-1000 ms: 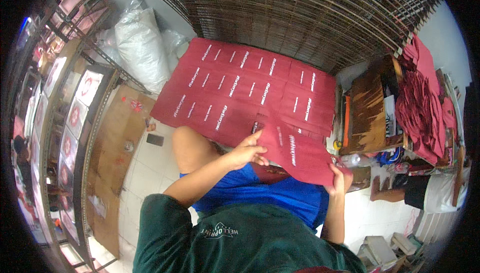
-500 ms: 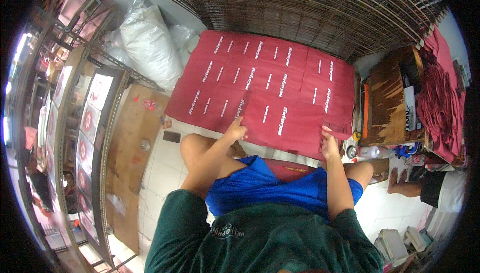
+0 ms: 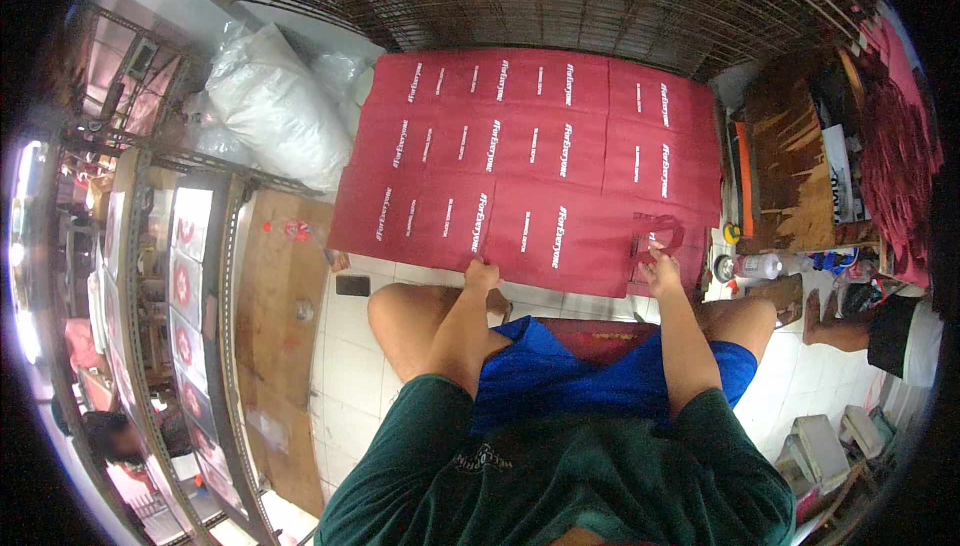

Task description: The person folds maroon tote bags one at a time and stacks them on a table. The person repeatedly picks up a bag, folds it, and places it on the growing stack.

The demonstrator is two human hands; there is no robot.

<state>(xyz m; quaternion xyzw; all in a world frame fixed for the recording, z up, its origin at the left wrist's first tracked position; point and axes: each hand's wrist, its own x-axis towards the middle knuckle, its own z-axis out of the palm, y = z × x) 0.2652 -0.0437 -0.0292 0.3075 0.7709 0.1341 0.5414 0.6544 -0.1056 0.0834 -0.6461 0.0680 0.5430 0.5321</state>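
Red cloth bags (image 3: 440, 151) with white print lie flat side by side in rows, covering the low table. My left hand (image 3: 482, 276) pinches the near left corner of the closest red bag (image 3: 580, 226), at the table's front edge. At that bag's right end my right hand (image 3: 660, 274) has its fingers closed at the base of a dark red strap loop (image 3: 672, 230). The loop curves up over the fabric beyond my fingers. Exactly how much cloth each set of fingers grips is partly hidden.
A wire rack (image 3: 600, 6) stands behind the table. White sacks (image 3: 280, 106) lie at the far left, near a metal shelf with printed sheets (image 3: 185, 286). To the right are a worn wooden cabinet (image 3: 780, 176), a pile of red cloth (image 3: 890, 166) and another person's leg (image 3: 835, 326).
The strap, earlier stretched out to the right, now forms a raised loop at my right hand. My left hand stays at the near edge, while the whole view has shifted slightly.
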